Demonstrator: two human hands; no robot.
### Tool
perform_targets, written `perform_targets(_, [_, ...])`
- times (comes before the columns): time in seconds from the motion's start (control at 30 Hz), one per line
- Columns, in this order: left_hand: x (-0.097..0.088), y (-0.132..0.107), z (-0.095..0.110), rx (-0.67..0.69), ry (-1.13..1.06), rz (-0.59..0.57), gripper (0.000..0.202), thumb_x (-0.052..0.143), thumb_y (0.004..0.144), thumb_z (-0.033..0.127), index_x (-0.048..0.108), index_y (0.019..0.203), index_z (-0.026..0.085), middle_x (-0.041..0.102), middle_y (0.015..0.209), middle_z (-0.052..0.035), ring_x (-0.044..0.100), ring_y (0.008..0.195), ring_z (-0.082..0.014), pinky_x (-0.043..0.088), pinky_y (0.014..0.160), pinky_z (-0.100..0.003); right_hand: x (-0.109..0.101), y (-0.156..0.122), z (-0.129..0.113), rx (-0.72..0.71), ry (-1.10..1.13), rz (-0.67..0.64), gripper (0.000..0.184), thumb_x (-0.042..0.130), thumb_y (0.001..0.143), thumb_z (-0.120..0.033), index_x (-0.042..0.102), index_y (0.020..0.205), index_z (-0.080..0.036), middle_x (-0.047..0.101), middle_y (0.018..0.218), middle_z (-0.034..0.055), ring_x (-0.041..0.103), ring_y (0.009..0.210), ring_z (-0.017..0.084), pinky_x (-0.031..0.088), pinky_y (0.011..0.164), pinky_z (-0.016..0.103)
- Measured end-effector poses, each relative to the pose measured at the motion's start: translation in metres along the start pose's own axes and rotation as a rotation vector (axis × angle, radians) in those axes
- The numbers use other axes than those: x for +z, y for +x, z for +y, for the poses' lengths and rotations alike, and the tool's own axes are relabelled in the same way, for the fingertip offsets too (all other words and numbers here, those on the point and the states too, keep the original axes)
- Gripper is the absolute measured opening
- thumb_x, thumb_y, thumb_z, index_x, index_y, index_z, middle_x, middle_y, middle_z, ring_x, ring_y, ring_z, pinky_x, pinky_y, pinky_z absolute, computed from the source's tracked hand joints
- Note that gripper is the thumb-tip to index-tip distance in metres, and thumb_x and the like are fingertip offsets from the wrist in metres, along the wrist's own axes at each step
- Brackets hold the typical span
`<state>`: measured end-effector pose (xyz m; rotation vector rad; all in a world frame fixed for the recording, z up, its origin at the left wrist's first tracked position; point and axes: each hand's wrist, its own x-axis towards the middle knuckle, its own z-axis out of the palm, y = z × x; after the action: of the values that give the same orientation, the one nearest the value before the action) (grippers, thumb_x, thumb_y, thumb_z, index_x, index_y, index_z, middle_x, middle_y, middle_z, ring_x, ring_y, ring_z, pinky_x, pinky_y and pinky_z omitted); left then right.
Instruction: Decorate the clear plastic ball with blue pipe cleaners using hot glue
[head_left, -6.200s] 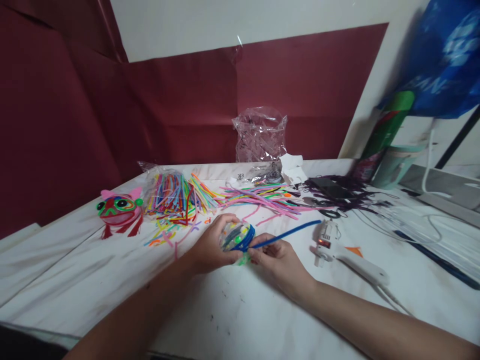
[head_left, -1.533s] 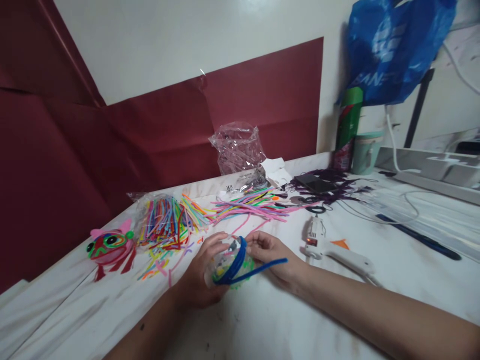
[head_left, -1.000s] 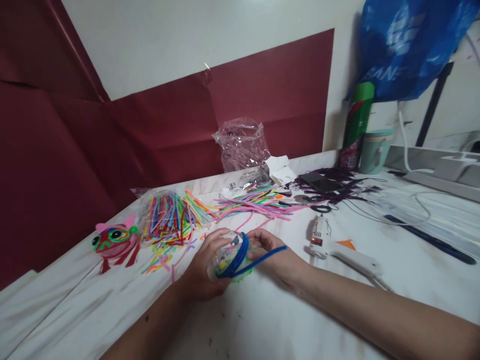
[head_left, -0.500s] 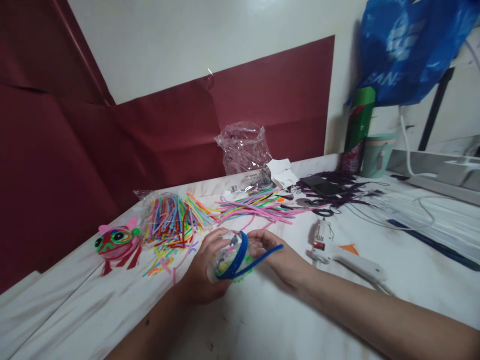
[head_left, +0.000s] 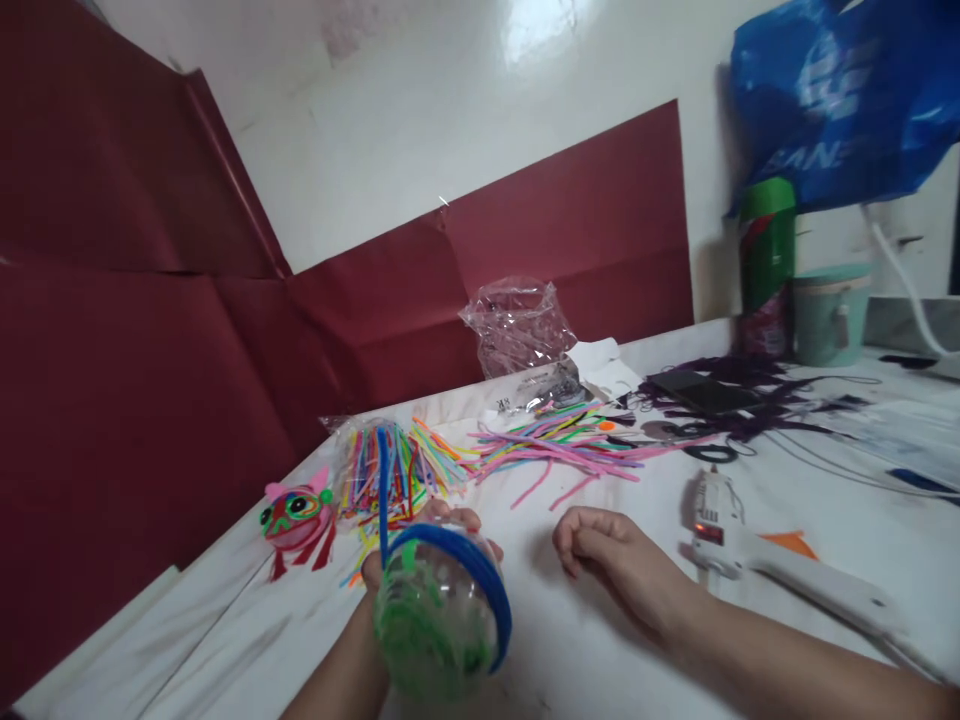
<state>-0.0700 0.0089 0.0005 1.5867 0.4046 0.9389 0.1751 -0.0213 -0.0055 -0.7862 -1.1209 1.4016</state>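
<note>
My left hand (head_left: 454, 517) grips a clear rounded plastic container (head_left: 450, 590) from behind, its fingertips showing past the far side. Green fuzzy material (head_left: 409, 625) shows on or through the plastic; I cannot tell which. A blue pipe cleaner (head_left: 491, 590) runs around the container as a band, and one loose end sticks straight up at the left. To the right, apart from the container, my right hand (head_left: 619, 555) hovers over or rests on the table with its fingers curled in and nothing visible in them.
A white glue gun (head_left: 720, 540) with an orange light lies at the right, by an orange piece (head_left: 791, 543). Loose pipe cleaners (head_left: 559, 445) and a bagged bundle (head_left: 367, 465) lie behind. A red frog-like figure (head_left: 300, 520) stands left. Further back are a phone (head_left: 705, 390) and green mug (head_left: 832, 315).
My right hand has come off the container and curled its fingers. My left hand has turned the container and brought it nearer; the blue loose end now points up instead of right. The view has shifted.
</note>
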Motion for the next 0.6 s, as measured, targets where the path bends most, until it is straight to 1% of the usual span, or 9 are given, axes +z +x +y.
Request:
perform_targets(0.07, [0.007,-0.004,0.005,-0.068,-0.120,0.059,0.088,0.047,0.041,0.090,0.058,0.107,0.034,0.059,0.117,-0.0073,0.062,0.097,-0.0349,0.053,0.056,-0.039,0.003,-0.004,-0.001,0.013,-0.032,-0.037,0.013,0.055,0.058,-0.028,0.061,0.053,-0.019,0.053,0.045,-0.0024,0.042,0.048,0.012,0.031,0.054,0.027])
perform_targets(0.1, [0.010,-0.006,0.008,-0.104,-0.132,0.099,0.087,0.049,0.039,0.090,0.059,0.105,0.033,0.060,0.115,-0.0074,0.062,0.096,-0.0346,0.053,0.055,-0.038,0.005,-0.005,-0.001,0.014,-0.053,-0.051,0.014,0.057,0.059,-0.031,0.061,0.053,-0.019,0.053,0.046,-0.0025,0.043,0.048,0.013,0.031,0.054,0.027])
perform_targets(0.17, [0.013,-0.005,0.012,-0.146,-0.115,0.188,0.089,0.047,0.038,0.091,0.059,0.104,0.032,0.060,0.115,-0.0081,0.062,0.094,-0.0343,0.053,0.053,-0.038,0.006,-0.007,0.001,0.014,-0.095,-0.067,0.018,0.060,0.061,-0.035,0.058,0.052,-0.019,0.052,0.046,-0.0031,0.043,0.048,0.013,0.032,0.054,0.027])
perform_targets(0.23, [0.012,-0.001,0.013,-0.141,-0.083,0.217,0.093,0.047,0.035,0.091,0.059,0.105,0.032,0.060,0.117,-0.0083,0.063,0.094,-0.0349,0.054,0.056,-0.042,0.006,-0.008,0.004,0.012,-0.126,-0.081,0.023,0.060,0.065,-0.038,0.056,0.051,-0.020,0.049,0.044,-0.0037,0.042,0.047,0.012,0.031,0.053,0.027])
perform_targets(0.33, [0.007,0.009,0.005,-0.068,0.006,0.184,0.091,0.060,0.036,0.082,0.060,0.108,0.026,0.060,0.121,-0.0099,0.061,0.102,-0.0376,0.053,0.075,-0.048,0.002,-0.005,0.009,-0.020,-0.163,-0.058,0.031,0.057,0.071,-0.042,0.052,0.050,-0.020,0.048,0.045,-0.0037,0.041,0.047,0.012,0.031,0.053,0.027])
perform_targets(0.37, [0.006,0.012,0.000,-0.050,0.043,0.192,0.086,0.065,0.041,0.074,0.060,0.111,0.023,0.060,0.121,-0.0108,0.059,0.106,-0.0378,0.051,0.083,-0.049,0.000,-0.003,0.009,-0.037,-0.172,-0.020,0.031,0.057,0.073,-0.042,0.051,0.050,-0.020,0.048,0.046,-0.0037,0.042,0.048,0.012,0.032,0.054,0.027])
perform_targets(0.43, [0.002,0.018,-0.008,-0.026,0.081,0.215,0.072,0.066,0.055,0.060,0.060,0.114,0.020,0.063,0.119,-0.0108,0.057,0.112,-0.0355,0.046,0.095,-0.049,-0.007,0.003,0.008,-0.077,-0.162,0.093,0.029,0.057,0.074,-0.039,0.052,0.054,-0.020,0.049,0.048,-0.0040,0.043,0.050,0.012,0.034,0.055,0.027])
perform_targets(0.5, [-0.002,0.020,-0.015,-0.019,0.055,0.182,0.062,0.058,0.064,0.057,0.061,0.114,0.019,0.067,0.113,-0.0105,0.057,0.113,-0.0338,0.043,0.098,-0.050,-0.013,0.009,0.006,-0.115,-0.132,0.193,0.024,0.057,0.075,-0.037,0.052,0.058,-0.020,0.049,0.051,-0.0043,0.043,0.049,0.012,0.035,0.055,0.027])
perform_targets(0.6, [-0.011,0.018,-0.017,-0.028,0.034,-0.005,0.071,0.045,0.065,0.069,0.064,0.110,0.017,0.071,0.102,-0.0123,0.061,0.107,-0.0373,0.046,0.091,-0.055,-0.015,0.013,0.003,-0.146,-0.138,0.223,0.024,0.058,0.074,-0.038,0.052,0.060,-0.020,0.049,0.053,-0.0043,0.042,0.049,0.011,0.035,0.053,0.027])
